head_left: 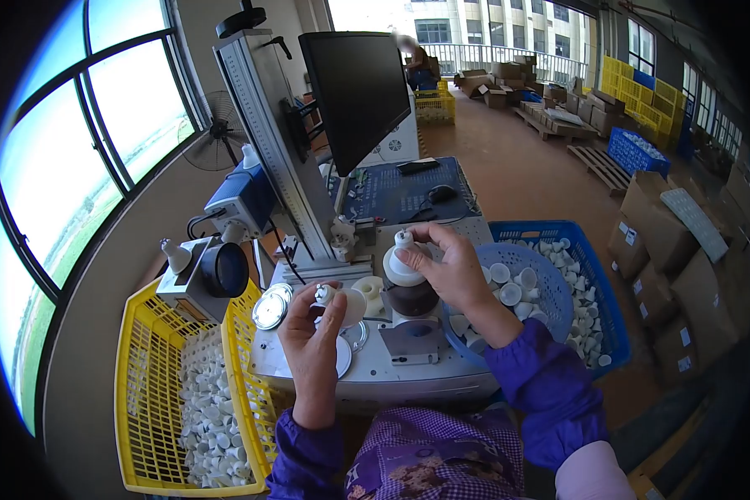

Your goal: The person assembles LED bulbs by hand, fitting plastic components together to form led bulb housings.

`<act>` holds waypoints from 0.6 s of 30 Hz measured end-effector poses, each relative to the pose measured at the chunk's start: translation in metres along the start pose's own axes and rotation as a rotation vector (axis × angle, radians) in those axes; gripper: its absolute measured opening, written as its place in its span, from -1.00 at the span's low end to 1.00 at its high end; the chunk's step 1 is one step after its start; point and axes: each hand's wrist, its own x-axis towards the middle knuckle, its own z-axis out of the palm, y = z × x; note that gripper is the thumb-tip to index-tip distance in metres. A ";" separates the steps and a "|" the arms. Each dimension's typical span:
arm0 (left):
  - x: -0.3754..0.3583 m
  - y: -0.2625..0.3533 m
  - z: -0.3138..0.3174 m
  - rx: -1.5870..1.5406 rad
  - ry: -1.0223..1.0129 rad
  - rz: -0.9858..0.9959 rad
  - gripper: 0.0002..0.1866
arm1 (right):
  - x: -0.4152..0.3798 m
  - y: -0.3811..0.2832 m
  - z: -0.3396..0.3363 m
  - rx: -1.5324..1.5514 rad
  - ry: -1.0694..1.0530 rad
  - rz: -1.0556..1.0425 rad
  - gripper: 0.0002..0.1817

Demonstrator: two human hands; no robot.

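Note:
My left hand (311,343) is closed around a white bulb housing (353,307), a plastic cup with a narrow neck, held above the left part of the workbench. Between the thumb and fingers of my right hand (452,265) is the neck of another white bulb housing (398,268), its wide end down. That one is on or just over a dark round fixture (412,302); contact is hard to judge. Right of the fixture, a pale blue perforated basin (558,292) contains several more housings.
A yellow crate (125,392) of white housings stands at left, a blue crate (615,333) of them at right. A marking machine's lens head (225,268), column (271,150) and monitor (358,96) rise around the bench. Cardboard boxes (654,237) line the right; another person (421,67) is behind.

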 end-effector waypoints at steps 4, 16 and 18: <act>-0.024 -0.014 -0.010 -0.050 0.019 -0.085 -0.81 | -0.003 -0.011 -0.002 -0.175 0.016 0.000 -0.65; -0.056 -0.029 -0.005 -0.139 -0.053 -0.236 -0.82 | -0.003 -0.009 -0.001 -0.216 0.024 -0.018 -0.66; -0.058 -0.032 -0.005 -0.131 -0.057 -0.239 -0.82 | -0.003 -0.010 -0.001 -0.222 0.022 -0.002 -0.65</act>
